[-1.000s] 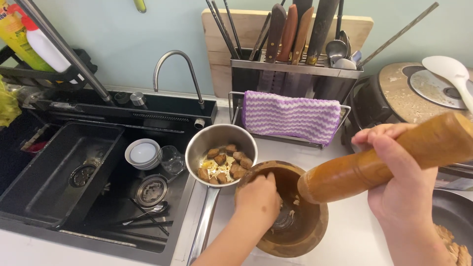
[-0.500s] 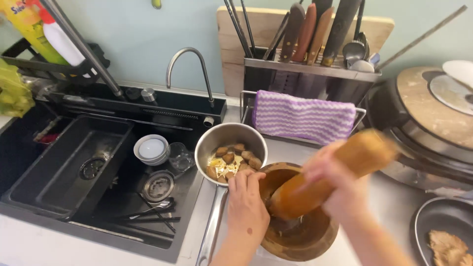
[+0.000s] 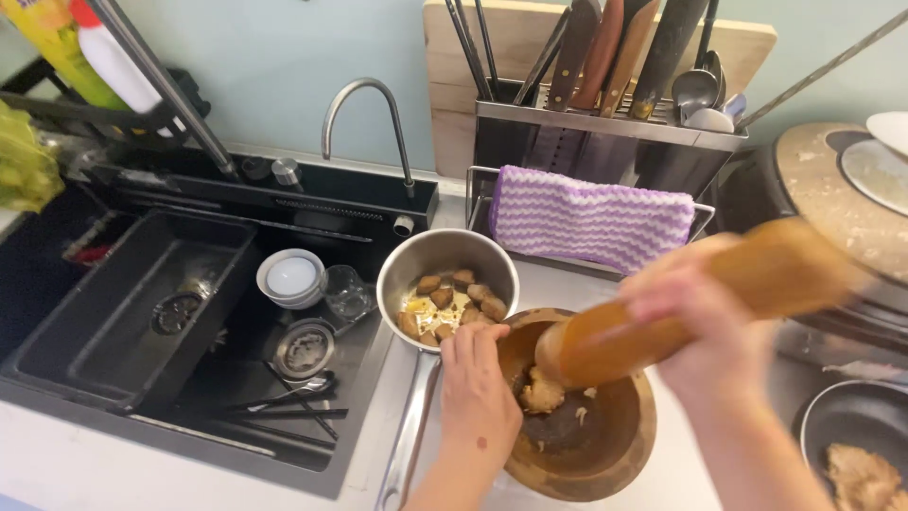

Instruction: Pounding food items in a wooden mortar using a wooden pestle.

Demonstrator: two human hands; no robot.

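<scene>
While the left hand (image 3: 478, 383) grips the near rim of the wooden mortar (image 3: 577, 421) to steady it, the right hand (image 3: 705, 326) is closed around the shaft of a large wooden pestle (image 3: 690, 303), blurred with motion. The pestle's rounded working end is down inside the bowl, touching a lump of pale brown food (image 3: 541, 390) at the bowl's left side; its long axis runs on a slant, from that low end up and to the right, so the handle end points toward the round cooker lid (image 3: 832, 189) at the right edge. To my eye the pounding would go best with the pestle brought more upright and aimed at the middle of the bowl, the steadying fingers kept on the rim and clear of the head. Just behind the mortar, touching or nearly so, stands a steel saucepan (image 3: 445, 284) of fried pieces, beside the black sink (image 3: 123, 312).
</scene>
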